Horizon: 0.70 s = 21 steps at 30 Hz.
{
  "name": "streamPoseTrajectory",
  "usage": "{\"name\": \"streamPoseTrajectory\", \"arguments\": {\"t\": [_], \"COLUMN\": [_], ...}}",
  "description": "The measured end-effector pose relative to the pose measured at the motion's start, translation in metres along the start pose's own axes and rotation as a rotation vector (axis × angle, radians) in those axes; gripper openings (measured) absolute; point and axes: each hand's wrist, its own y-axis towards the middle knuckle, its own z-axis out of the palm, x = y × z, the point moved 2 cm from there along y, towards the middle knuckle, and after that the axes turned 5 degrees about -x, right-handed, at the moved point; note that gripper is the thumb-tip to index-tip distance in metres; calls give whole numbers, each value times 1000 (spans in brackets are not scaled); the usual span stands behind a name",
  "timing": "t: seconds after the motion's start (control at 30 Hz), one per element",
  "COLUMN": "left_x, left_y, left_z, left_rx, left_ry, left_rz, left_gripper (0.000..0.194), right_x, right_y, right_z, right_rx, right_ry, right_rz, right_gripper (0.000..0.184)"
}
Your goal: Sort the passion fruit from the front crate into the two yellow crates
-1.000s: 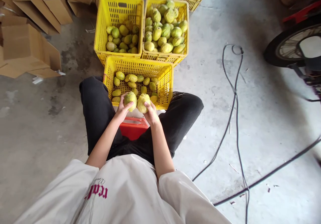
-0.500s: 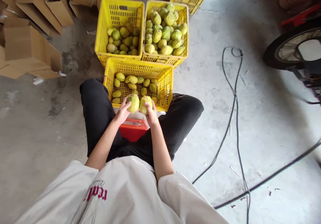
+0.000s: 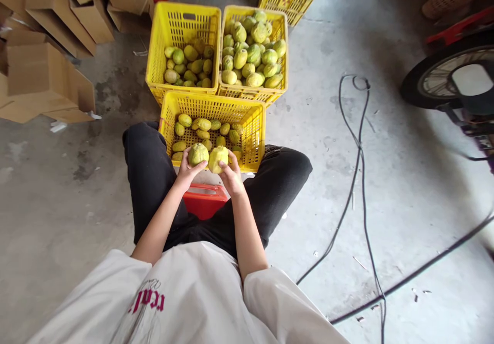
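Observation:
My left hand [image 3: 187,173] is closed around a greenish-yellow papaya [image 3: 198,155], its thumb lying along the near side. My right hand [image 3: 232,178] grips a yellower papaya [image 3: 218,159], thumb on its front. The two fruits are side by side, almost touching, above the near rim of a yellow plastic crate [image 3: 251,108] between my knees. Inside that crate several smaller papayas [image 3: 203,124] lie scattered over the slatted bottom. Fingers on the far side of each fruit are partly hidden.
Behind stand two more yellow crates, the left one [image 3: 162,30] partly filled and the right one [image 3: 284,51] heaped with papayas. Cardboard boxes [image 3: 38,71] lie at left. A red stool [image 3: 204,202] is beneath me. A black cable [image 3: 358,148] and a motorbike wheel [image 3: 436,76] are at right.
Both hands have shifted slightly left, and each papaya has been turned in the grip. The left thumb now lies lower along its fruit. The camera view has moved a little.

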Motion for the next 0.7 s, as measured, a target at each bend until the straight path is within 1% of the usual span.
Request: {"name": "streamPoseTrajectory", "arguments": {"t": [0.07,0.17,0.27,0.37,0.43,0.53,0.6,0.7], "left_x": [-2,-5,-5,-2,0,5,8,10], "left_y": [-2,-5,-8,-7,-5,0,3,6], "left_z": [1,4,5,4,2,0,-1,-3], "left_rx": [-7,25,66,49,31,33,23,-15], "left_ry": [22,51,83,103,98,32,-11,-20], "left_rz": [-3,8,-11,-32,-45,-104,-136,-139], "left_gripper": [61,55,56,59,59,53,53,55], "right_x": [2,6,8,7,4,-2,-4,-5], "right_y": [-1,-3,-6,-8,-7,-1,4,10], "right_z": [0,1,2,2,2,0,-2,-4], "right_rx": [20,75,100,101,74,4,0,6], "right_ry": [-12,-9,-7,-14,-27,-29,2,66], "right_rz": [-1,23,58,45,27,6,11,32], "right_gripper": [74,76,79,82,80,70,63,61]}}
